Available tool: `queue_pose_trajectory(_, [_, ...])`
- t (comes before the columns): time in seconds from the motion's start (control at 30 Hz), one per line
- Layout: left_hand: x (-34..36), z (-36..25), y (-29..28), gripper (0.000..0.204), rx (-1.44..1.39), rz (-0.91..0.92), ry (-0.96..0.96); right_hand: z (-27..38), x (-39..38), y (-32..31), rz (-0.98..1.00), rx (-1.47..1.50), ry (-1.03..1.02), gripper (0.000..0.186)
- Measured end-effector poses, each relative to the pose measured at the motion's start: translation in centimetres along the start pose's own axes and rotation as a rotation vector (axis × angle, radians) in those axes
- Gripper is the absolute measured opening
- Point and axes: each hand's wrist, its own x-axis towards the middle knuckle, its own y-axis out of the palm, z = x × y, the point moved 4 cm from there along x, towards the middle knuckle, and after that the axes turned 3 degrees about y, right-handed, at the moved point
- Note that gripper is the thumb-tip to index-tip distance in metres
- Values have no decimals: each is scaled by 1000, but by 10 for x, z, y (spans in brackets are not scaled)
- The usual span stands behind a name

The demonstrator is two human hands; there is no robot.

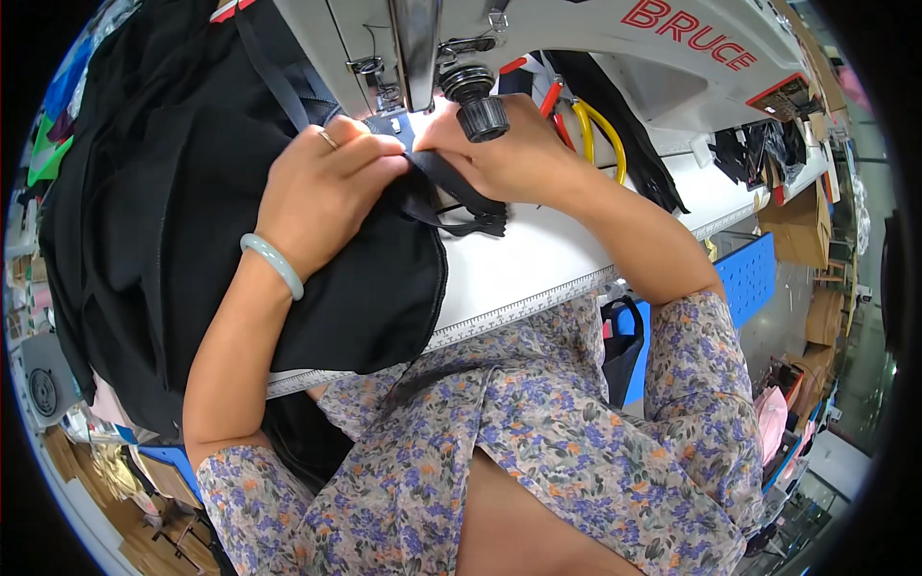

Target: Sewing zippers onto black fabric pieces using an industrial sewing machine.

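Under the head of a white sewing machine [576, 29], my two hands meet close to the lit needle area. My left hand [327, 187], with a ring and a pale bracelet, pinches a dark zipper tape [451, 182] and rests on black fabric [125, 202]. The tape's loose ends curl down onto the white table. Just right of the needle, my right hand [514, 154] is closed at the edge of the work, fingertips pressed down. What exactly lies in its grip is partly hidden by the hand and the machine's black knob [482, 117].
Behind my right wrist lie a yellow-handled tool [615, 139], a red-handled tool [550, 99] and a black strip [643, 154]. A measuring scale [528, 309] runs along the table's front edge. Right of it are a blue perforated panel [751, 274] and a cardboard box [799, 226].
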Motion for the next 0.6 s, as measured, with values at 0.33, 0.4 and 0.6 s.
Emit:
queue_pose_trajectory(0.33, [-9, -31, -1, 26, 102, 161, 120, -12, -6, -11, -148, 241, 266, 17])
queue_pose_trajectory(0.4, [-13, -30, -1, 27, 80, 175, 100, -4, -4, -15, -82, 218, 256, 16])
queue_pose_trajectory(0.6, [-14, -25, -5, 27, 36, 155, 4, 3, -9, -8, -101, -47, -182, 21])
